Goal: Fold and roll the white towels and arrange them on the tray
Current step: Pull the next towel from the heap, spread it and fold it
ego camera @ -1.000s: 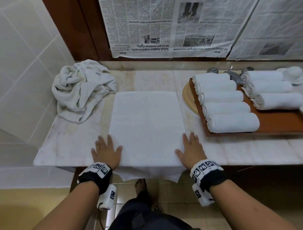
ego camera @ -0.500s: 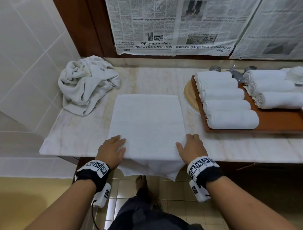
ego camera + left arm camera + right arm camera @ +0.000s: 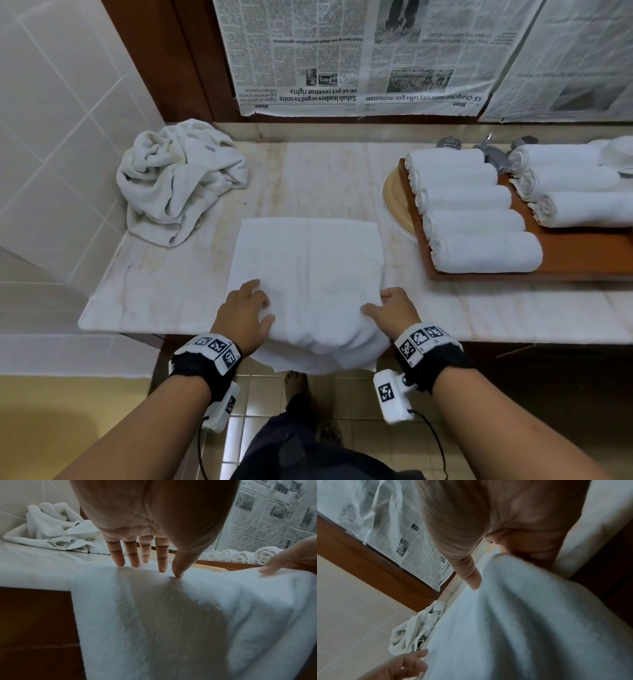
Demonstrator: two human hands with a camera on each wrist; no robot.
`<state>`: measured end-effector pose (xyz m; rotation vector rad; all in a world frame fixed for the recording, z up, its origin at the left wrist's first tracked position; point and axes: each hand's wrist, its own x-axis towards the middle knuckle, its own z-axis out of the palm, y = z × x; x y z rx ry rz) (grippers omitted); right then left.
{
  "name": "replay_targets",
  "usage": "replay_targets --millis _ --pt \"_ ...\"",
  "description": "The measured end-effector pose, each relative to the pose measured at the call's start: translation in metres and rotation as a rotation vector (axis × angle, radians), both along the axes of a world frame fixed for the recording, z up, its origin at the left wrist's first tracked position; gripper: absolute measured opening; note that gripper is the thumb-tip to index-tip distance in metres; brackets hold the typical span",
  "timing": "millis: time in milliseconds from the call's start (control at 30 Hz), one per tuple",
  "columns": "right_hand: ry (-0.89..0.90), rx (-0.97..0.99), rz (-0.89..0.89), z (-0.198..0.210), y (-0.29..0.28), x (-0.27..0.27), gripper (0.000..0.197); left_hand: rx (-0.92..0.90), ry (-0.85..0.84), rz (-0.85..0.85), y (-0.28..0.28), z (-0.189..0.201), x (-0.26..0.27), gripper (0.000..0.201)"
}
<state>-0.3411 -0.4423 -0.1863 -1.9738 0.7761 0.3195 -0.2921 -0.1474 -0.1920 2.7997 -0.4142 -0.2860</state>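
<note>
While towel (image 3: pixel 308 274) hangs off counter (image 3: pixel 164 291) | left hand (image 3: pixel 244 313) fingers straight, pressing it | right hand (image 3: pixel 394 310) pinches edge

Marble counter (image 3: pixel 308 178), tiled wall (image 3: pixel 51 102), newspapers (image 3: pixel 342 51).

Around the work area: counter, wall, floor

A pale marble counter (image 3: pixel 308 178) runs along a white tiled wall (image 3: pixel 51 120) on the left. Newspaper sheets (image 3: pixel 359 54) hang upside down at the back, set in a brown wooden frame (image 3: pixel 164 58). A metal tap (image 3: pixel 493 154) and a beige basin (image 3: pixel 394 202) sit at the far right. Below lie floor tiles (image 3: pixel 253 394).
</note>
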Motion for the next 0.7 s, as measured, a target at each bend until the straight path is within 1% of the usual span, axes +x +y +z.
replay_targets --millis 33,67,100,167,200,233,333,433,500,567,633,700 --pt "0.006 0.038 -0.019 -0.003 -0.002 0.001 0.055 0.009 -0.004 -0.027 -0.003 0.000 0.001 0.034" --pt "-0.005 0.066 -0.034 -0.005 -0.005 0.002 0.057 0.020 -0.004 -0.048 -0.006 -0.001 0.002 0.039" --pt "-0.018 0.074 -0.040 -0.005 -0.006 0.002 0.050 0.027 -0.003 -0.061 -0.009 0.000 0.003 0.045" --pt "-0.043 0.074 -0.026 -0.002 -0.008 0.002 0.030 0.031 -0.008 -0.067 -0.012 0.000 0.004 0.053" --pt "-0.053 0.073 -0.018 -0.003 -0.009 0.002 0.025 0.037 -0.008 -0.064 -0.013 0.000 0.004 0.055" --pt "-0.062 0.070 -0.014 -0.003 -0.009 0.001 0.023 0.048 -0.008 -0.065 -0.014 0.000 0.004 0.056" --pt "-0.120 0.056 -0.036 0.001 -0.009 0.004 0.033 0.054 -0.016 -0.064 -0.018 0.001 0.009 0.053" --pt "-0.143 0.017 -0.034 0.008 -0.004 0.012 0.039 -0.015 0.027 -0.038 -0.018 -0.001 0.017 0.051" --pt "-0.181 -0.023 -0.030 0.014 0.004 0.018 0.037 -0.093 0.084 -0.003 -0.015 -0.006 0.022 0.048" --pt "-0.252 -0.064 0.013 0.024 0.018 0.023 0.034 -0.235 0.127 0.051 -0.011 -0.009 0.027 0.037" --pt "-0.322 -0.087 0.132 0.036 0.039 0.026 0.024 -0.413 0.199 0.136 -0.008 -0.006 0.032 0.024" --pt "-0.362 -0.090 0.300 0.045 0.063 0.029 0.017 -0.600 0.319 0.211 -0.003 -0.003 0.036 0.016"
